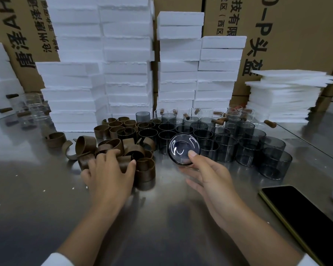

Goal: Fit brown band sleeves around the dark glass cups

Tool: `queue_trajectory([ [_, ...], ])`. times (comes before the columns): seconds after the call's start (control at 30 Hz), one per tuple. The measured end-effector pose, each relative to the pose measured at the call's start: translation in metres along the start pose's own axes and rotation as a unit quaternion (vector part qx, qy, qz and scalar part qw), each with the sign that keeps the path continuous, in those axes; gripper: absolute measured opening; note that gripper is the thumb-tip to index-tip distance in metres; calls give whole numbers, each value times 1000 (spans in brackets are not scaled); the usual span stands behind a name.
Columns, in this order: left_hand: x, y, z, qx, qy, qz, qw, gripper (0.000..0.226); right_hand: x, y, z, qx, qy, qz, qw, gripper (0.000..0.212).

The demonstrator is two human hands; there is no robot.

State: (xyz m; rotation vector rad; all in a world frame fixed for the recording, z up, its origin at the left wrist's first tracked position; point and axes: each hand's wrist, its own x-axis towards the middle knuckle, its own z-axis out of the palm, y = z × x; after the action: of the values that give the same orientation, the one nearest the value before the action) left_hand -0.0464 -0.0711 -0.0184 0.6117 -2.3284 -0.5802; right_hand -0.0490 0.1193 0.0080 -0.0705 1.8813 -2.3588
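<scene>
We are at the pairing step: one cup in hand, a band being sought. Our right hand [210,173] holds a dark glass cup [182,148] tipped on its side. The thumb presses on the edge of the round base that faces us, and the other fingers curl beneath and behind it. The mouth points away, toward the rest of the stock. We judge it is held this way so that a band can be slid on from one end while the wall is kept free of fingers. Whether its lower edge touches the counter [161,223] we cannot tell.

Our left hand [108,169] lies spread wide over the loose heap of brown band sleeves [121,146], fingers bent down into it and the thumb against one ring at the heap's near right. We cannot tell whether it has pinched a sleeve or only rests there.

The other dark glass cups [238,139] stand upright, packed rim to rim just right of the heap, so each supply sits beside the hand that serves it. Behind them are clear cups [236,112] with brown handles, then stacked white foam blocks [127,73] and printed cartons [296,35]. A phone [304,217] lies flat at the near right, well apart from the work.

Next, we think, the left hand must single out one sleeve from the tangle.
</scene>
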Motion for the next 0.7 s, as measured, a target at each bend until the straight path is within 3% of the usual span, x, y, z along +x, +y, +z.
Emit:
queue_trajectory([
  [0.23, 3, 0, -8, 27, 63, 65, 995, 40, 3, 2, -2, 1, 6, -1, 1000, 30],
  [0.3, 4, 5, -12, -48, 99, 87, 990, 38, 4, 3, -1, -4, 6, 0, 1000, 31],
  [0.37, 3, 13, -16, -209, 99, 99, 968, 35, 4, 4, -1, -10, 3, -4, 1000, 25],
  [0.43, 1, 23, -19, -405, 11, 51, 913, 34, 4, 5, -1, -18, 2, -8, 1000, 21],
  [0.5, -4, 31, -18, -573, -104, -23, 812, 36, 5, 7, -1, -28, 8, -10, 1000, 22],
  [0.6, -11, 36, -10, -688, -213, -81, 690, 37, 6, 7, 0, -30, 23, -9, 999, 22],
  [0.7, -18, 39, -5, -696, -263, -69, 665, 43, 6, 8, 0, -21, 21, -11, 999, 27],
])
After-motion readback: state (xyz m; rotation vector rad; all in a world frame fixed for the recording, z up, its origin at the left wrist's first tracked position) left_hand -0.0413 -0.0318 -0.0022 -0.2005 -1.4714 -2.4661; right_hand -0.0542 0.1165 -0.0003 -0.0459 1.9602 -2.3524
